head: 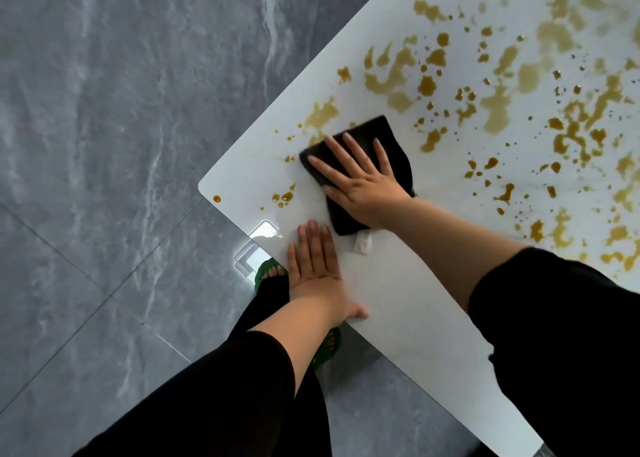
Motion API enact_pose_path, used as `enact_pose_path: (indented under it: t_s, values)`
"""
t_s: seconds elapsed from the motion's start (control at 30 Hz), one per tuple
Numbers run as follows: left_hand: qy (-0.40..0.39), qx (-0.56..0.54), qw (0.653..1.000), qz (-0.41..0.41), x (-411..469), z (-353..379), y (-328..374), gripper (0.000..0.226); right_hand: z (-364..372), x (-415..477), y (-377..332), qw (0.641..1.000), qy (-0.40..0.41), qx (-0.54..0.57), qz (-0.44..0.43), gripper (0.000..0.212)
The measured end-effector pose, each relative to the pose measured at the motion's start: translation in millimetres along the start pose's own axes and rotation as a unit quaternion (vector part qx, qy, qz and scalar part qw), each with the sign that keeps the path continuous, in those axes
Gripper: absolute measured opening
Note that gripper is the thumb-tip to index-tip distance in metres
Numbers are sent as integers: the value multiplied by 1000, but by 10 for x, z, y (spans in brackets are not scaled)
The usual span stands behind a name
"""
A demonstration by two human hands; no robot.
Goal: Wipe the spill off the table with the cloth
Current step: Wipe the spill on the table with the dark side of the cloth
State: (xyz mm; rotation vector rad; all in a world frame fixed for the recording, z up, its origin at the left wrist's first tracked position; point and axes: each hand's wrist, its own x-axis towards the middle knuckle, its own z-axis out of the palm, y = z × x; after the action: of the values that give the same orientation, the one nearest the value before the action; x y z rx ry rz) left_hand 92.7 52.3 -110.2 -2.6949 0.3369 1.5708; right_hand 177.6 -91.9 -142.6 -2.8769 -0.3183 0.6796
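A dark cloth [391,138] lies flat on the white table [398,297] near its left corner. My right hand [360,179] presses on it with straight, spread fingers. A small white tag [362,242] sticks out from the cloth's near end. My left hand [317,273] rests flat on the bare table by the near edge, fingers straight and together. A brown-yellow spill [502,86] spreads in puddles and droplets over the far and right part of the table. A few drops [282,197] sit left of the cloth, one close to the corner [216,199].
The table's corner points left, and its near edge runs diagonally down to the right. Below it lies a glossy grey marble-tile floor [104,145]. My feet in green sandals [268,273] stand just under the near edge.
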Motion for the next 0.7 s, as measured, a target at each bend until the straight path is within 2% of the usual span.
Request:
enact_pose_path:
  t_s: [0.1, 0.2, 0.33, 0.4, 0.57, 0.7]
  values:
    - [-4, -1, 1000, 0, -3, -7, -1, 159, -49, 109, -48, 1000, 3, -6, -1, 54]
    - [-16, -6, 1000, -3, -2, -13, 1, 158, 113, -285, -30, 1000, 0, -21, -11, 55]
    - [-27, -9, 1000, -1, -3, -25, -7, 157, 195, -566, 30, 999, -51, 8, 10, 55]
    - [-30, -13, 999, 2, 0, -39, 0, 157, 144, -461, 30, 998, -66, 25, 6, 55]
    - [-37, -5, 999, 0, -3, -57, 12, 157, -89, 184, -80, 999, -29, 26, 3, 55]
    - [-38, -4, 999, -5, -4, -51, 7, 156, -164, 375, -126, 999, -34, 15, -14, 55]
